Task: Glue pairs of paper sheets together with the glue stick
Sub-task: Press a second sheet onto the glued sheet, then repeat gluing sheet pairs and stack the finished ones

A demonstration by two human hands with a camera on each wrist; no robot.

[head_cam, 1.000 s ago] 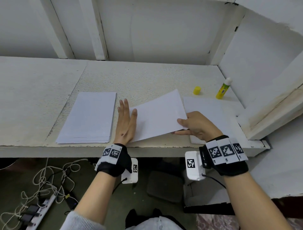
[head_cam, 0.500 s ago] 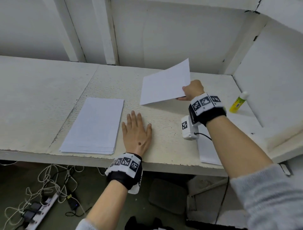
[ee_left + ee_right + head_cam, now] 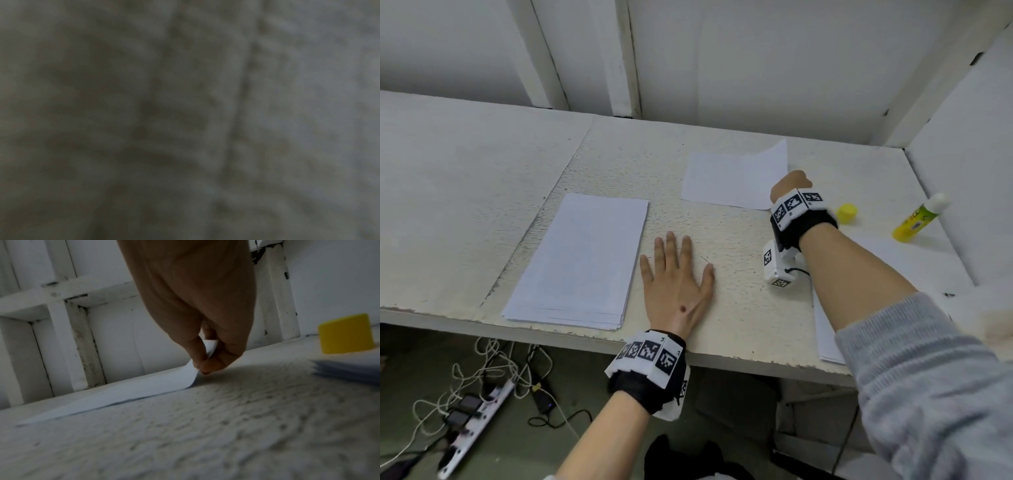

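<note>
Paper sheet (image 3: 726,178) lies far back on your bench (image 3: 739,308), its long axis running left to right; your right hand (image 3: 789,183) pinches its right corner, curling that corner upward. Your left hand (image 3: 678,284) rests flat on the bench, fingers straight and spread, beside a paper stack (image 3: 582,257). Right of your wrist stand a yellow cap (image 3: 848,213) and the open glue stick (image 3: 917,219), near more paper (image 3: 825,329).
</note>
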